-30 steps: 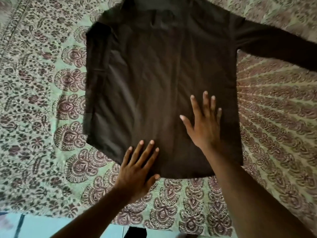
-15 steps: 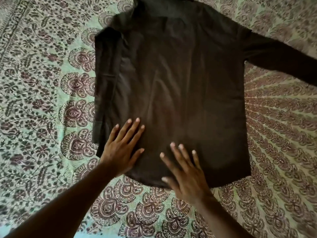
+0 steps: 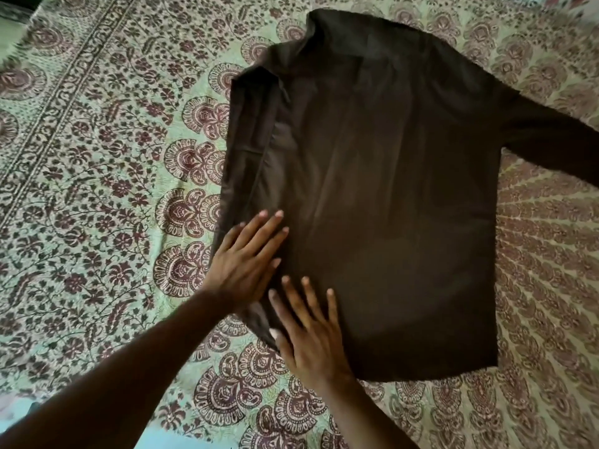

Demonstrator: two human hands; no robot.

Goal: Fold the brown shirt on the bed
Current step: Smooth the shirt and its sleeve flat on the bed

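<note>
Lying flat on the patterned bedspread (image 3: 97,189), the brown shirt (image 3: 382,196) has one sleeve (image 3: 557,147) cut off by the frame edge. Left hand (image 3: 246,264) and right hand (image 3: 311,335) press its near corner, fingers straight, gripping nothing.

Brown shirt (image 3: 382,196): dark woven cloth, matt with a faint sheen along soft creases, smooth overall. Bed (image 3: 97,189): covered in thin printed cotton-like cloth, pale green ground with maroon floral and paisley pattern, matt, slightly rumpled. Bare skin on both hands.
</note>
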